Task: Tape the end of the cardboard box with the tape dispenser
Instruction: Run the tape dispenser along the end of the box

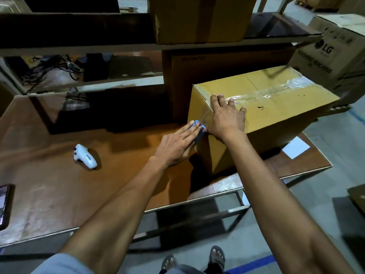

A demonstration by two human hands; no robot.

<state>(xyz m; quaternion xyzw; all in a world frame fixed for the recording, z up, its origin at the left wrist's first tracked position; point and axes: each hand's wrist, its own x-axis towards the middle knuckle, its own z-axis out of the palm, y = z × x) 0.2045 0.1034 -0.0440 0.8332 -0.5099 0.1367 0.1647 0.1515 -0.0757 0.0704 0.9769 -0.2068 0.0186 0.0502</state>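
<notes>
At the near-left end of the cardboard box [276, 107], which sits toward the right of the brown table [59, 175], both hands meet at the box's upper corner edge. The box's long axis runs from that near-left end away to the far right, and a strip of clear tape [262, 93] follows this axis along the top seam, folding down over the end face. The left hand [175, 149] lies against the end face with fingers straight and pressed together, covering a blue tape dispenser [197, 125] of which only a small part shows past the fingertips; how the thumb holds it cannot be told. The right hand [225, 119] rests flat over the top edge, fingers spread, pinning the tape where it turns the corner. The dispenser is thus just left of and below the right hand, touching or nearly touching it, on the vertical end face. Any further pull would probably go downward along that face, with the left hand leading and the right bracing. A white handheld device [85, 157] lies well apart on the left.
</notes>
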